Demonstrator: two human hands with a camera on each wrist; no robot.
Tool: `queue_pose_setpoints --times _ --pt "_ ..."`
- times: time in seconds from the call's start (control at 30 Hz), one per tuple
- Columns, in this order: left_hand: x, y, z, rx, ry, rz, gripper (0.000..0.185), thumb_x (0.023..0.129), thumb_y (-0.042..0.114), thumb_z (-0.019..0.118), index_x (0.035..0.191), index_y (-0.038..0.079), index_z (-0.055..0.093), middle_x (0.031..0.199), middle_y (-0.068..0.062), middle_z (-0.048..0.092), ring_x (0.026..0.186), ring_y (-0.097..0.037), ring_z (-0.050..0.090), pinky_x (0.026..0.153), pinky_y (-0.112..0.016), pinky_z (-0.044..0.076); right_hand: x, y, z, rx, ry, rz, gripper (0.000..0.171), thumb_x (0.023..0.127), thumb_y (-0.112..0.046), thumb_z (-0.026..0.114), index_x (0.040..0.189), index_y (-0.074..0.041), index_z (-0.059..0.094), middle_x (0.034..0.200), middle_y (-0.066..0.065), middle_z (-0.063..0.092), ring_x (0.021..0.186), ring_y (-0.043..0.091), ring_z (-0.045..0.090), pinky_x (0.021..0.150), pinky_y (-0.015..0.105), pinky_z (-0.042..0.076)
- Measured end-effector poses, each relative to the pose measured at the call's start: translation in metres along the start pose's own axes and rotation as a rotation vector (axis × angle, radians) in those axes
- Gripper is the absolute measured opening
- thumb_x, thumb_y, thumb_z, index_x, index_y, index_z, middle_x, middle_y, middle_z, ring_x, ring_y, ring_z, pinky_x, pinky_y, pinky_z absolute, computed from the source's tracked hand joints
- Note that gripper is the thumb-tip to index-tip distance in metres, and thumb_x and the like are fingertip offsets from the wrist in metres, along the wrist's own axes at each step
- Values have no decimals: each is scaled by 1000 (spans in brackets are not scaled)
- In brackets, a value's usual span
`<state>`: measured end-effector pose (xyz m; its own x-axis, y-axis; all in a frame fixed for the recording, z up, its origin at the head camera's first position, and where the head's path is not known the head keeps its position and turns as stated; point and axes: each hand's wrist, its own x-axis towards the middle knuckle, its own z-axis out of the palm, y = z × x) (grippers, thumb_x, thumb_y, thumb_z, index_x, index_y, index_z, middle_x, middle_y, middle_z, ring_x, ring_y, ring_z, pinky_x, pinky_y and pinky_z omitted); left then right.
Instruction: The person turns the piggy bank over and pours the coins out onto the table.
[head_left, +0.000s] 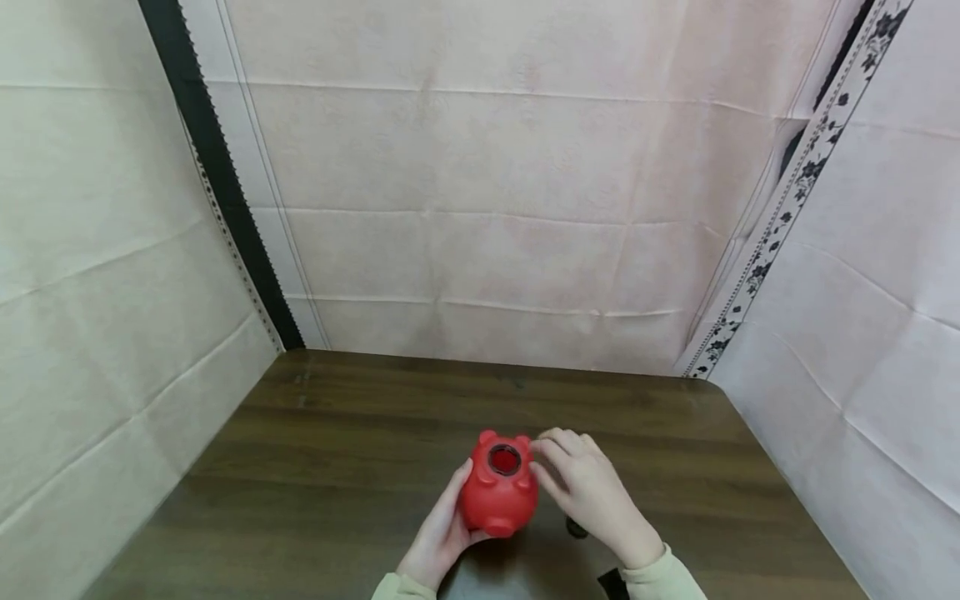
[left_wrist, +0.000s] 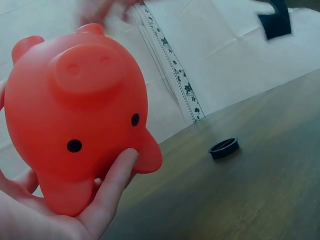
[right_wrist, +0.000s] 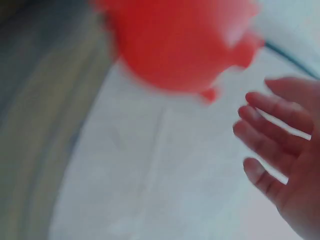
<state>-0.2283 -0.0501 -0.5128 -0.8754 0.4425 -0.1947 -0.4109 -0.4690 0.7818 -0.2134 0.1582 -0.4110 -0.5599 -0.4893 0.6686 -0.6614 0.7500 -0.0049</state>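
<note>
A red piggy bank point(head_left: 498, 496) is held a little above the brown table point(head_left: 337, 433). Its round opening point(head_left: 504, 460) faces up and is uncovered. My left hand point(head_left: 438, 533) cups it from the left and below. In the left wrist view the piggy bank point(left_wrist: 75, 115) rests in the palm of the left hand point(left_wrist: 105, 200), with a finger along its side. My right hand point(head_left: 585, 487) hovers just right of it with relaxed fingers and holds nothing. The right wrist view is blurred. It shows the right hand point(right_wrist: 280, 150) spread apart from the piggy bank point(right_wrist: 175, 45).
A small black round cap point(left_wrist: 223, 148) lies on the table to the right of the pig, partly hidden under my right hand as a dark cap point(head_left: 576, 527). Pale cloth walls point(head_left: 480, 208) enclose the table at the back and both sides.
</note>
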Motion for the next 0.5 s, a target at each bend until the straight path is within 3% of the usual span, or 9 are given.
queue_pose_setpoints --times 0.1,0.23,0.37,0.5 --pt "1 0 1 -10 -19 18 67 97 56 44 149 17 31 127 0 57 109 -19 59 91 -41 53 19 -19 -2 7 -46 -146 36 78 -27 80 110 -14 69 113 0 67 105 14 61 90 36 49" --pt "0 -3 3 -27 -14 47 65 97 56 44 147 15 34 122 6 59 107 -14 60 93 -41 53 35 -34 5 -79 -166 -289 49 80 -39 77 121 -13 66 125 2 65 118 16 59 105 40 44" --pt "-2 -7 4 -56 -23 51 66 99 56 40 148 13 33 117 9 62 104 -11 62 94 -39 52 39 -39 13 -159 -265 -332 51 81 -44 75 121 -14 66 124 0 67 120 16 59 110 42 40" --pt "-2 -8 3 -77 -31 46 63 100 55 37 148 14 32 117 10 62 104 -11 62 93 -39 51 37 -38 19 -176 -303 -329 50 80 -42 76 121 -16 66 121 -1 68 119 14 60 110 43 39"
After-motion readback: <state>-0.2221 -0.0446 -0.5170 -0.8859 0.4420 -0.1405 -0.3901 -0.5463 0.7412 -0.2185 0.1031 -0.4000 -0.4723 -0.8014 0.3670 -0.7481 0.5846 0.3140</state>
